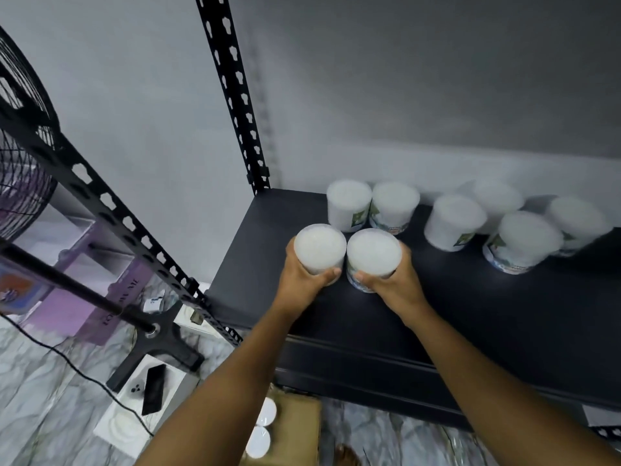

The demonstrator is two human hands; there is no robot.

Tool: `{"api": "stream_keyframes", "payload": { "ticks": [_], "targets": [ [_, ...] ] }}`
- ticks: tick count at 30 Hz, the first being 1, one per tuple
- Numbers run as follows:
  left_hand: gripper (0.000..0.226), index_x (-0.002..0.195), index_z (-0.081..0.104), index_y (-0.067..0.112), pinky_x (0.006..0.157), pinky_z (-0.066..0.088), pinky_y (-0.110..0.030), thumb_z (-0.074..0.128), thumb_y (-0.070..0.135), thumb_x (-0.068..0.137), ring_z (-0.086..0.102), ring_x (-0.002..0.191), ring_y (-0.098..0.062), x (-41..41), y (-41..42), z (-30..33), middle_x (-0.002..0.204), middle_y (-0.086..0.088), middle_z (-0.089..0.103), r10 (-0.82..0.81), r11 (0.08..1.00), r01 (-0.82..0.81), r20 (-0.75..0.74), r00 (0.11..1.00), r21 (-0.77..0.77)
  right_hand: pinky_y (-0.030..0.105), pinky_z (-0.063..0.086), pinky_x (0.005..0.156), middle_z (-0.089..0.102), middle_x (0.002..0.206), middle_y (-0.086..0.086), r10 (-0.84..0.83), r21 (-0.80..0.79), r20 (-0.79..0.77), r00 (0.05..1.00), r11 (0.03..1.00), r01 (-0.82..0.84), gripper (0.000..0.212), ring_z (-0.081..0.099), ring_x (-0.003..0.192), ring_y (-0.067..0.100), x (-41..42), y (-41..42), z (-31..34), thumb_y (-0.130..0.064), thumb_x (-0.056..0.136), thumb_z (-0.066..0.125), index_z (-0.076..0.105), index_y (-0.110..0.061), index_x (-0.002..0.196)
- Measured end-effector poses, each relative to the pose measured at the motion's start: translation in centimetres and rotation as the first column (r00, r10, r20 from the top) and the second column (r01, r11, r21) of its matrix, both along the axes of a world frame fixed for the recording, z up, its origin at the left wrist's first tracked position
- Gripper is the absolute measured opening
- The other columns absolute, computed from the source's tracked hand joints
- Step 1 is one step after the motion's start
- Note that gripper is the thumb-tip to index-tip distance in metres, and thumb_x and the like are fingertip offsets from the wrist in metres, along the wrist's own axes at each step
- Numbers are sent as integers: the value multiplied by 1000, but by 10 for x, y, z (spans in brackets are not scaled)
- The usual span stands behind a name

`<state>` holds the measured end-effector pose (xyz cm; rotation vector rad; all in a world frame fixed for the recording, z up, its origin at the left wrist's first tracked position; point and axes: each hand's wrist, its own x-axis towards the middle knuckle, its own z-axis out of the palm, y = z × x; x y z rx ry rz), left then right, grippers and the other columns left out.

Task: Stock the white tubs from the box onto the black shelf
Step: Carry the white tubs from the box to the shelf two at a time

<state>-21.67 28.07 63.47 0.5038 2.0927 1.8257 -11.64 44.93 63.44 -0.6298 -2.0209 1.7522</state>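
My left hand (pixel 302 275) grips a white tub (pixel 320 247) and my right hand (pixel 391 280) grips a second white tub (pixel 373 254). Both tubs are side by side over the left part of the black shelf (pixel 470 307), just in front of two tubs standing at the back (pixel 349 203). Several more white tubs (pixel 521 237) stand on the shelf to the right. Whether the held tubs touch the shelf surface I cannot tell. Below, the cardboard box (pixel 295 428) shows two white lids (pixel 265 412) beside my left forearm.
A black perforated upright (pixel 235 95) rises at the shelf's back left corner, another slants at the left (pixel 100 196). A black fan (pixel 23 163) on its stand, purple boxes (pixel 84 297) and a white box with a black device (pixel 153 388) sit on the marble floor.
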Motion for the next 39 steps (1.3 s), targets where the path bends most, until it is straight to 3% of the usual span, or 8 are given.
{"api": "stream_keyframes", "payload": {
  "ticks": [9,13,15,20,23,27,31,39],
  "targets": [
    [87,133,27,36,77,48,-8,84,18,70,49,119,-4,-36,24,6,132,11,46,-21,999,22,-12,1000,26,37,49,97,56,128,-7,22,53,-2,1000,998,-22,92,53,120,10,-36,20,3,-30,54,91,43,-26,132],
    [88,132,26,40,81,47,-10,86,27,68,49,119,-2,-50,30,7,131,16,46,-21,1000,21,-10,1000,-2,10,46,86,53,120,-18,9,59,-28,1000,998,-8,77,51,110,-9,-47,22,6,-10,63,86,43,-40,119],
    [89,133,26,39,86,45,-12,86,27,68,48,120,-2,-57,32,6,130,16,46,-22,1000,21,-15,1000,-8,6,44,85,53,119,-19,17,78,-30,999,997,-15,75,51,109,-13,-53,24,5,-8,65,85,43,-39,119],
    [90,132,25,42,93,47,-24,85,32,66,46,122,-6,-69,35,5,133,14,44,-22,999,21,-27,999,-36,12,42,92,52,127,-11,18,64,-24,1000,998,-16,82,49,118,-2,-63,27,6,-14,64,86,42,-25,131],
    [88,131,24,44,76,51,-15,84,30,68,47,119,-5,-72,36,7,132,14,43,-28,998,26,-22,999,-51,20,41,97,49,129,-10,6,55,-23,1000,998,-5,85,47,120,4,-69,28,6,-16,64,86,39,-24,133],
    [88,129,22,45,82,45,-14,84,27,69,45,120,-8,-79,37,7,130,14,42,-20,997,17,-29,999,-75,28,40,102,48,129,-10,-12,55,5,1000,998,12,88,45,121,8,-77,31,4,-19,62,88,37,-24,134],
    [89,132,22,41,73,42,-6,83,22,71,43,118,-7,-85,39,8,130,13,41,-23,996,21,-25,999,-85,32,41,104,48,130,-8,-23,46,28,999,999,21,91,45,122,10,-86,35,3,-23,60,88,35,-24,134],
    [94,139,20,36,93,42,-27,83,27,69,45,117,-12,-99,42,3,127,12,43,-16,988,15,-11,1000,-156,33,42,104,48,129,-7,1,41,14,1000,999,-1,92,46,122,10,-99,43,3,-20,59,89,35,-22,133]
  ]
}}
